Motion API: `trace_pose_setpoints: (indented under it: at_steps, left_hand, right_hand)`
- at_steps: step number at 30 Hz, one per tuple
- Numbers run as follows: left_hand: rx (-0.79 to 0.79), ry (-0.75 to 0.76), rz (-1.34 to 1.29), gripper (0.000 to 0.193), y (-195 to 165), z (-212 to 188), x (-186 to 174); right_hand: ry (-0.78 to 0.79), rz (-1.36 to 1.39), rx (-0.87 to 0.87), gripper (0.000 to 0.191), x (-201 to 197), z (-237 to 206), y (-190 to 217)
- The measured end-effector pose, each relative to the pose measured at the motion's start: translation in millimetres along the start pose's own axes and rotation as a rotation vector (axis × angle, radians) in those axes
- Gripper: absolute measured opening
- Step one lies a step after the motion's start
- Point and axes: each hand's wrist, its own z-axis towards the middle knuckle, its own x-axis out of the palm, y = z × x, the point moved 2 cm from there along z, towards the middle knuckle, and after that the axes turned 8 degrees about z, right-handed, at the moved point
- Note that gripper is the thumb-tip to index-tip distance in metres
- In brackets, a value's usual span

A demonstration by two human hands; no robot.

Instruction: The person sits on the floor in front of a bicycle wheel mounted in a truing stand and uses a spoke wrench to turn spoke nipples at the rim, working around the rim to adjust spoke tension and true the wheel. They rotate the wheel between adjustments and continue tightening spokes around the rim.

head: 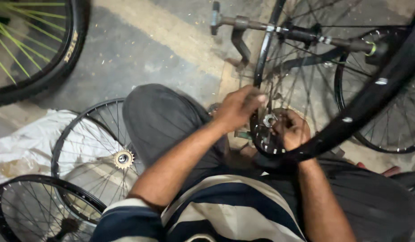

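**Two hands at the middle of a bike wheel**

From the head camera, the person sat low over the floor (140, 49) with a black bike wheel (350, 118) held up between the knees. The left hand (238, 107) was curled over the top of the hub (269, 120), the shiny metal part in the middle of the wheel, with its fingers bent close and touching it. The right hand (293, 131) was cupped against the hub from the other side. It could not be seen if either hand pinched a small part or a tool.

To do this well, I think the wheel should be kept steady on the lap, and the fingers should turn slowly so no little piece slips and rolls away.

Counting: two hands. Two bare rims with spokes lay on the floor at the left, one with a gold cog (123, 158). One fat tyre with green spokes (23, 45) was in the top left corner. A white sheet (23, 143) lay under the rims.
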Motion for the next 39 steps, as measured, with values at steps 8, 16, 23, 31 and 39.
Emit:
trace_pose_setpoints:
  at_steps: [8, 16, 23, 31, 39]
  left_hand:
    - [0.066, 0.004, -0.109, 0.032, 44.0, 5.8, -3.5]
    - [0.167, -0.091, -0.001, 0.033, 55.5, 3.7, -15.8]
    - [0.053, -0.012, -0.053, 0.037, 46.2, 0.6, -25.6]
    - [0.118, -0.047, -0.035, 0.037, 49.2, 1.3, -19.3]
    - [0.105, 0.068, -0.081, 0.044, 48.3, 7.3, -15.1]
  right_hand:
    - [-0.009, -0.262, -0.079, 0.027, 51.3, -5.5, 43.2]
    - [0.125, -0.068, -0.006, 0.025, 74.6, 9.6, 34.4]
    - [0.088, -0.475, -0.017, 0.021, 81.2, 5.8, 49.2]
    - [0.428, 0.170, 0.097, 0.039, 70.8, 33.8, 38.9]
    - [0.325, -0.145, 0.061, 0.028, 50.9, 35.0, 42.5]
